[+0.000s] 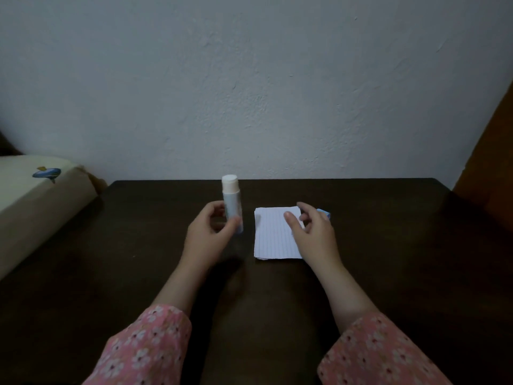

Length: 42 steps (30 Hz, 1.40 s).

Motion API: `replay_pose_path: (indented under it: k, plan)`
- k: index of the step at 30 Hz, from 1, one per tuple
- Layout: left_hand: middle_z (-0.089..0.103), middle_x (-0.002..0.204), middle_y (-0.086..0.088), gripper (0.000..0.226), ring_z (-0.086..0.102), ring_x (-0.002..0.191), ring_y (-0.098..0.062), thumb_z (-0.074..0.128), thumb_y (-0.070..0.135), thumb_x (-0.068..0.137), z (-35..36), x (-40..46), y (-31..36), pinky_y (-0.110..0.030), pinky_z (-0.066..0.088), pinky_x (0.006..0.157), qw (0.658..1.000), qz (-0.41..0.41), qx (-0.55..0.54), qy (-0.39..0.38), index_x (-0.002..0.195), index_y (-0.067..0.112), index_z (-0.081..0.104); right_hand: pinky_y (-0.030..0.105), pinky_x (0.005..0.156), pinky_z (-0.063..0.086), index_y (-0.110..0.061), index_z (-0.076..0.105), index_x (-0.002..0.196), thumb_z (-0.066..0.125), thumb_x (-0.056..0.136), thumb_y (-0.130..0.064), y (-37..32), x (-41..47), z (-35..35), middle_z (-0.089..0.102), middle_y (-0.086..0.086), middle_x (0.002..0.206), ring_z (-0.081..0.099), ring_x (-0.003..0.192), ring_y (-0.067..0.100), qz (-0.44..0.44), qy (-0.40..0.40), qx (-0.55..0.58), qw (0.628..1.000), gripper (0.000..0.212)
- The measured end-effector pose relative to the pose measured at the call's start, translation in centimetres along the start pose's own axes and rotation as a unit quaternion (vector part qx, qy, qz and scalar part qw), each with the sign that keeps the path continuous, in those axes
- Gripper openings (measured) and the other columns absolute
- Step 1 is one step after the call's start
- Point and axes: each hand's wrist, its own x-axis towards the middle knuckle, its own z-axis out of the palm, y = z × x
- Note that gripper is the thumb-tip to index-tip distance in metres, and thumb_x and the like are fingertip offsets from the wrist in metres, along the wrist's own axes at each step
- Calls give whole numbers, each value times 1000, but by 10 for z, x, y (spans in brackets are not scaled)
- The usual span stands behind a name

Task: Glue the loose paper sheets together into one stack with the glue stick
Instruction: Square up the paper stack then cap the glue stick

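White lined paper sheets (276, 233) lie stacked on the dark table (138, 245) directly under your loosely curled, empty right hand (312, 232), while your left hand (209, 234) grips the upright, uncapped glue stick (231, 202) just beside them.

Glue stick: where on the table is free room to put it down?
Bare table lies right of the paper sheets, and left of the left hand toward the cushion. Crowded: between glue stick, sheets and right hand.
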Motion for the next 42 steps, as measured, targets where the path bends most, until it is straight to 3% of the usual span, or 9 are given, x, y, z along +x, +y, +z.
replay_pose_path:
  k: [6, 8, 9, 14, 18, 22, 27, 36, 42]
  plan:
    - [69, 105, 5, 27, 66, 98, -12, 67, 21, 88, 12, -34, 20, -26, 55, 81, 984, 54, -42, -165, 114, 25, 64, 10, 67, 44, -23, 59, 122, 63, 89, -35, -31, -47, -13, 63, -9, 107, 57, 84, -8, 34, -113, 247, 962, 35]
    - [69, 105, 0, 27, 67, 94, -17, 67, 24, 88, 17, -45, 22, -32, 56, 81, 978, 57, -33, -200, 115, 25, 65, 8, 59, 46, -30, 60, 98, 64, 89, -27, -32, -58, -17, 65, -12, 90, 62, 70, -12, 49, -114, 292, 948, 10]
    - [68, 106, -1, 26, 67, 92, -19, 66, 22, 89, 18, -50, 22, -33, 55, 80, 976, 59, -33, -207, 115, 24, 64, 7, 54, 45, -33, 56, 87, 65, 89, -25, -30, -61, -16, 62, -16, 82, 60, 64, -15, 51, -112, 305, 944, 13]
    - [67, 105, 0, 28, 66, 93, -20, 68, 25, 87, 23, -63, 22, -28, 54, 78, 983, 23, -75, -164, 114, 27, 63, 16, 65, 51, -34, 59, 84, 69, 84, -27, -32, -76, -22, 68, -11, 87, 66, 80, 0, 101, -30, 401, 910, 12]
    - [68, 95, 5, 18, 65, 88, -16, 66, 39, 86, 25, -70, 14, -31, 55, 79, 981, -10, -7, -191, 104, 35, 65, 23, 71, 52, -31, 58, 93, 70, 83, -27, -29, -79, -23, 67, -8, 91, 64, 84, 5, 150, 21, 444, 883, 15]
    - [66, 91, 7, 23, 63, 81, -9, 61, 44, 88, 28, -72, 11, -19, 49, 67, 982, -21, 30, -183, 109, 35, 63, 26, 76, 52, -30, 58, 91, 72, 81, -25, -28, -73, -19, 66, -7, 91, 63, 85, 6, 170, 23, 454, 874, 17]
    - [65, 84, 7, 18, 64, 75, -12, 60, 46, 87, 37, -80, 8, -22, 50, 66, 992, -8, -20, -122, 102, 38, 63, 29, 79, 55, -29, 61, 85, 75, 79, -24, -28, -63, -12, 68, -5, 90, 66, 88, 10, 159, 19, 449, 879, 17]
    - [68, 84, -5, 18, 58, 65, -9, 61, 43, 86, 35, -67, 1, -26, 50, 62, 993, -2, -45, -112, 96, 29, 66, 18, 57, 53, -28, 58, 79, 76, 79, -21, -33, -53, -1, 66, -6, 80, 66, 74, 8, 172, 21, 458, 872, 19]
    - [68, 85, -4, 31, 60, 66, -7, 58, 52, 80, 33, -59, -1, -22, 51, 62, 990, -4, -43, -137, 99, 28, 66, 20, 62, 53, -27, 60, 81, 76, 78, -21, -30, -48, 0, 67, -5, 82, 67, 77, 8, 177, 20, 458, 871, 18]
